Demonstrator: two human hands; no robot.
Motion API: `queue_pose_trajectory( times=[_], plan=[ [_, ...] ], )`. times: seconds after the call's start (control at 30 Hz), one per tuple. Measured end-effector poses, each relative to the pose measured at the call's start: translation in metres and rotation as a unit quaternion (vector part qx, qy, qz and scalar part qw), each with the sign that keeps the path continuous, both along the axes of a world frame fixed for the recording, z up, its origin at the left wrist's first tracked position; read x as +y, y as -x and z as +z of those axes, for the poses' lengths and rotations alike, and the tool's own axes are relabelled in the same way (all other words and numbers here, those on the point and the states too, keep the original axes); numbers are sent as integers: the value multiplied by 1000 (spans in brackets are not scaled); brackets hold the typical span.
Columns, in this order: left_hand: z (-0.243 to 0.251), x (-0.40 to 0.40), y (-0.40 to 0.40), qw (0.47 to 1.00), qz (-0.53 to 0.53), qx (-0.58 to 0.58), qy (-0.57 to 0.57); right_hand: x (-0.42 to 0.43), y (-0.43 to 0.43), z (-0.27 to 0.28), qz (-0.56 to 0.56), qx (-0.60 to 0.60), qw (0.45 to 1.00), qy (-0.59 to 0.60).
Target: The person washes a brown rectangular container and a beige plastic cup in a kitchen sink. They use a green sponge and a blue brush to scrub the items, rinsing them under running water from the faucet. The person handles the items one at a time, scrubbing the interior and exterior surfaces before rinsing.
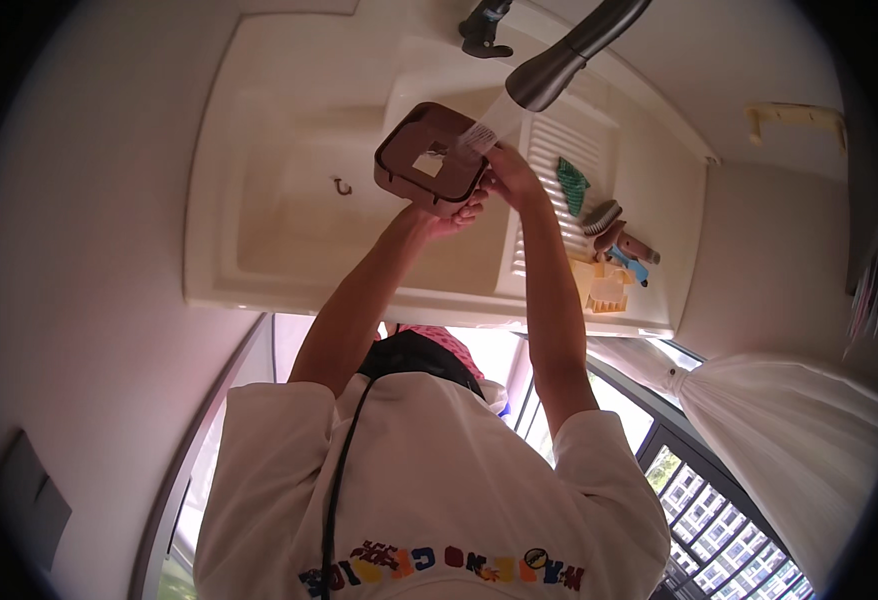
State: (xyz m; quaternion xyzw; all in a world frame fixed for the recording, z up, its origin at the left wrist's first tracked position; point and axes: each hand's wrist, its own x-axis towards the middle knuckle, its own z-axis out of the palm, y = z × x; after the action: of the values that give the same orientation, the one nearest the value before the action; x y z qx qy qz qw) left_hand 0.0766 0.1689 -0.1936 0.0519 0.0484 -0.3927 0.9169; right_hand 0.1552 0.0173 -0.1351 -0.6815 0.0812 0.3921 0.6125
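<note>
A square brown plastic container or lid (398, 154), with rounded corners and a raised rim, is tilted above the sink basin. My left hand (452, 220) grips its near edge from below. On its right side is my right hand (512, 174), fingers curled at the edge and partly hidden. Water runs from the dark grey faucet head (540, 81) onto the container's right part. A pale square patch (429, 163) shows on the container's inner face; whether it is a label or an opening I cannot tell.
Right of the basin (296, 225), a ribbed washboard (529, 217) carries a green cloth or scrubber (572, 185). Beyond it lie a scrub brush (602, 217), a brown handled tool (638, 247), a blue item (629, 264) and a yellow plastic holder (607, 288). A dark tap (484, 34) stands behind.
</note>
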Motion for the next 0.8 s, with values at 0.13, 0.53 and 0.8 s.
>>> queue_pose_trajectory(
  times=[0.13, 0.53, 0.8],
  plan=[
    [-22, 11, 1, 997, -11, -31, -67, 12, 19, -3, -127, 17, 984, -126],
    [39, 62, 27, 909, 238, 119, -321, 9, 9, -13, -158, -56, 983, -68],
    [45, 40, 21, 897, 356, 43, -257, 5, -118, 24, 106, -518, 810, 255]
  ],
)
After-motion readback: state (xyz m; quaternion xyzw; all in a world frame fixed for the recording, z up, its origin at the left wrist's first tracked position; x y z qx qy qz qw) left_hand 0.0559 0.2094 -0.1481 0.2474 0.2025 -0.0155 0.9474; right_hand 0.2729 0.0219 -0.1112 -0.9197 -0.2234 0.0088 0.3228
